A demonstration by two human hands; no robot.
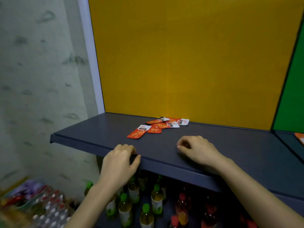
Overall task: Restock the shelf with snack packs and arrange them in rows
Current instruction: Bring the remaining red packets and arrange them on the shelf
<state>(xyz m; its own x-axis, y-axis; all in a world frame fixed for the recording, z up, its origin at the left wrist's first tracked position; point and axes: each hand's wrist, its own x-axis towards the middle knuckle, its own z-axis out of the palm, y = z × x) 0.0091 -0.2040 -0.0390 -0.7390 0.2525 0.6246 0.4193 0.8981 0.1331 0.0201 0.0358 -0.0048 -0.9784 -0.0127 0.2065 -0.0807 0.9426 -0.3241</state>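
Note:
Several small red-and-white snack packs (pixel 158 126) lie in a loose, overlapping heap near the back of the dark grey shelf (pixel 92 130), against the yellow back panel. One pack (pixel 139 131) lies a little apart at the front left of the heap. My left hand (pixel 120 160) rests on the shelf's front edge, fingers curled over it, holding no pack. My right hand (pixel 196 149) lies on the shelf top in front of the heap, fingers curled, with nothing visible in it.
Below the shelf stand several drink bottles with green caps (pixel 145 207) and red caps (pixel 181 196). A shrink-wrapped case of bottles (pixel 49 209) sits on the floor at the lower left. An orange pack (pixel 300 137) shows on the neighbouring shelf by the green panel.

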